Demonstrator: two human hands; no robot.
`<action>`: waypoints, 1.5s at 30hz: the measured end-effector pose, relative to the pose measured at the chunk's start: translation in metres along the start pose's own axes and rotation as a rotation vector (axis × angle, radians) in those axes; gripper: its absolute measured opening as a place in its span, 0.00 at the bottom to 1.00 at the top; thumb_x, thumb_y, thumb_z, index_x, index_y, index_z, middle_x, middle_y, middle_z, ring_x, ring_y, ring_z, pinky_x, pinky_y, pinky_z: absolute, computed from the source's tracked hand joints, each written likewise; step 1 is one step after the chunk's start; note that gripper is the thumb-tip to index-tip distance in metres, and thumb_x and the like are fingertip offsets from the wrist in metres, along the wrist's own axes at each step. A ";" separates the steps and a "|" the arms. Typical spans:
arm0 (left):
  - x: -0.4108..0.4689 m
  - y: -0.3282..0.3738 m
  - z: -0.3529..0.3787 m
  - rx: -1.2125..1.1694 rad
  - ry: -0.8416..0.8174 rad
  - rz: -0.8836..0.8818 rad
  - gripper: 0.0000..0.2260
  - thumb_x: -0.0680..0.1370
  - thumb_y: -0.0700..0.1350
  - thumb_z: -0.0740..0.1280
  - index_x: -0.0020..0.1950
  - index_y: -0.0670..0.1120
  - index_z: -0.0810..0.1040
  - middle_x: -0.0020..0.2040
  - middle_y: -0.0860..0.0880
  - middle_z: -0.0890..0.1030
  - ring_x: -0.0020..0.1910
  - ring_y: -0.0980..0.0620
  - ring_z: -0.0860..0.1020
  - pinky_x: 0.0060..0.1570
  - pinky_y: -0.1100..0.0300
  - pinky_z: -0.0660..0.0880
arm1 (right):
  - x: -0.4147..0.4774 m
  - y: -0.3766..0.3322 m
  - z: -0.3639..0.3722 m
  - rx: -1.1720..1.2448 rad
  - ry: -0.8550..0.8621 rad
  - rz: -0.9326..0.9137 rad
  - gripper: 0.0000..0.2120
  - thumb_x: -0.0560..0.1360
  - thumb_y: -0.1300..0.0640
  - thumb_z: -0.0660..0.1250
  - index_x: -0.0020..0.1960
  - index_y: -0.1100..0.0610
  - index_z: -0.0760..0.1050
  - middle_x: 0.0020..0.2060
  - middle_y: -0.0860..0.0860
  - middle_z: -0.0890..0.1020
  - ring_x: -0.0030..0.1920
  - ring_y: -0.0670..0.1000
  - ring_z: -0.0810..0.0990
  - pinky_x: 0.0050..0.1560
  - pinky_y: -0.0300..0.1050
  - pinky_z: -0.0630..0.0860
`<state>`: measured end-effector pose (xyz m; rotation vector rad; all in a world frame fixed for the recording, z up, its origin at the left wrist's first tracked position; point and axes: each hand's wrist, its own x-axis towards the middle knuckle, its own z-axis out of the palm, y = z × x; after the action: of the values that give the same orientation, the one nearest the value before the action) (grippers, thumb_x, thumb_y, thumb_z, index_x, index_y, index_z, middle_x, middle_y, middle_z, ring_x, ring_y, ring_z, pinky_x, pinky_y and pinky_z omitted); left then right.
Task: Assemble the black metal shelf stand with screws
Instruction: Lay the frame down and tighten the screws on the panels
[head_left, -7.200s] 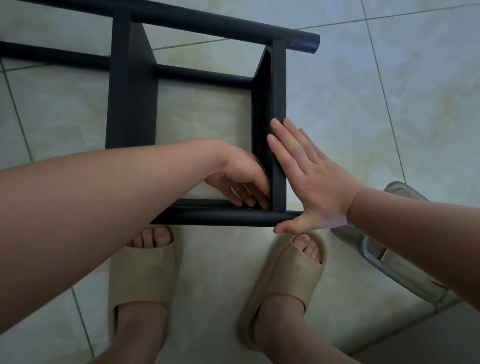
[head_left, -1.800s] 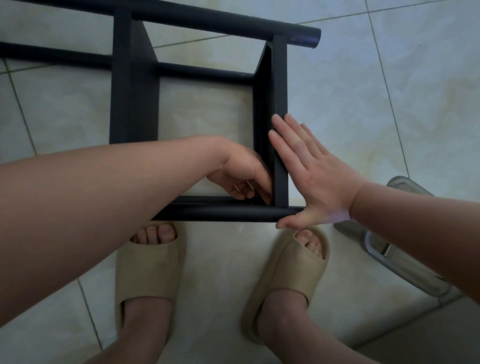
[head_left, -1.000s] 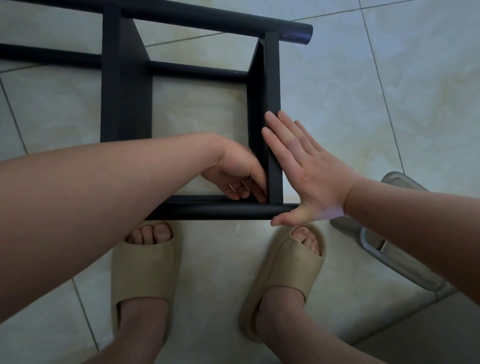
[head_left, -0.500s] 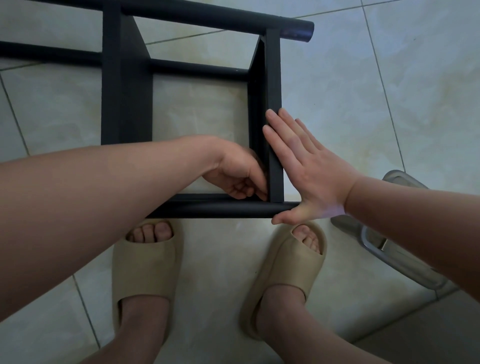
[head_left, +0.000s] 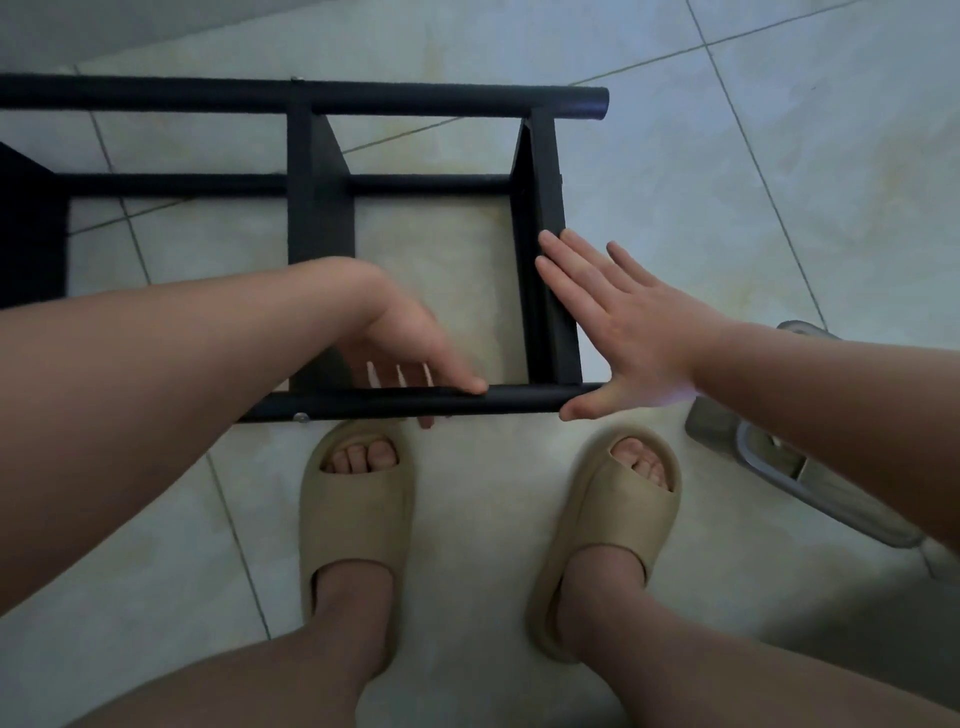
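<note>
black metal shelf stand (head_left: 319, 218) lay on its side on the pale tiled floor (head_left: 779, 156), just ahead of two feet in beige slippers (head_left: 358, 519). the left hand (head_left: 410, 348) was inside the frame's open bay, its grip closed round the near tube (head_left: 519, 399), with the thumb lying along the top and one fingertip showing beneath. the right hand (head_left: 623, 332) had its grip apart: its fingers were straight and flat against the outer face of the end crosspiece (head_left: 545, 197), and its thumb rested at the near tube's end. a silver screw head (head_left: 300, 417) showed on the near tube beside the left forearm, and a second screw head (head_left: 296, 79) on the far tube (head_left: 415, 98). a grey object (head_left: 810, 493) lay on the floor at the right, partly hidden by the right forearm; what it was could not be told.
</note>
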<state>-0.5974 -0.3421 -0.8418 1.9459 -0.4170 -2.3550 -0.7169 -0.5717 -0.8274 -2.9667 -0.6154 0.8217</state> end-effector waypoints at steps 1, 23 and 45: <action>-0.012 -0.004 0.004 0.047 -0.012 -0.050 0.27 0.67 0.70 0.71 0.55 0.52 0.84 0.52 0.50 0.86 0.55 0.48 0.83 0.62 0.49 0.76 | -0.001 -0.003 -0.006 0.008 -0.040 0.027 0.64 0.65 0.18 0.55 0.81 0.57 0.29 0.79 0.51 0.29 0.79 0.51 0.28 0.80 0.57 0.37; -0.166 0.026 0.065 0.305 1.136 0.204 0.14 0.83 0.57 0.59 0.61 0.51 0.74 0.54 0.48 0.77 0.54 0.44 0.74 0.57 0.49 0.72 | -0.093 -0.073 -0.141 0.393 0.088 0.403 0.44 0.80 0.39 0.64 0.83 0.52 0.41 0.82 0.52 0.41 0.81 0.54 0.37 0.79 0.52 0.43; -0.142 -0.022 0.008 0.119 1.543 -0.059 0.15 0.85 0.56 0.51 0.63 0.51 0.72 0.63 0.46 0.75 0.62 0.43 0.71 0.60 0.47 0.63 | 0.044 -0.064 -0.147 0.370 0.337 0.382 0.39 0.80 0.31 0.47 0.83 0.48 0.41 0.82 0.49 0.38 0.81 0.52 0.34 0.80 0.57 0.38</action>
<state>-0.5739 -0.2889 -0.7101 2.9893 -0.3037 -0.3019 -0.6330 -0.4812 -0.7160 -2.8019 0.1115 0.3669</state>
